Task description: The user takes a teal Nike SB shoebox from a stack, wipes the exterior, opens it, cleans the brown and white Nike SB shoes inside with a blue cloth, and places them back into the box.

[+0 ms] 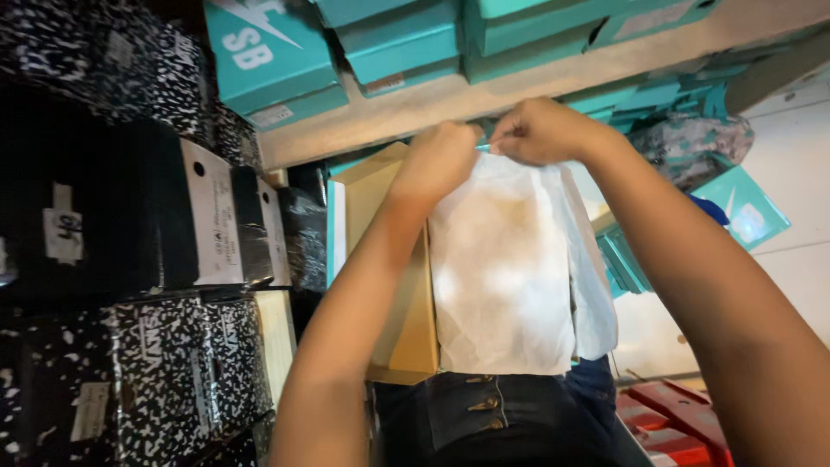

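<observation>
White tissue paper (506, 277) covers the inside of an open brown cardboard shoe box (406, 329) that rests against my lap. My left hand (441, 160) and my right hand (540, 130) meet at the far end of the box, both pinching the top edge of the paper. Whatever lies under the paper is hidden. The box's teal outer side (331, 229) shows on the left.
Teal shoe boxes (272, 56) lie on a shelf (536, 82) ahead, with more below it on the right. Black and speckled black-and-white boxes (177, 372) are stacked at the left. Red boxes (674, 428) lie on the floor at lower right.
</observation>
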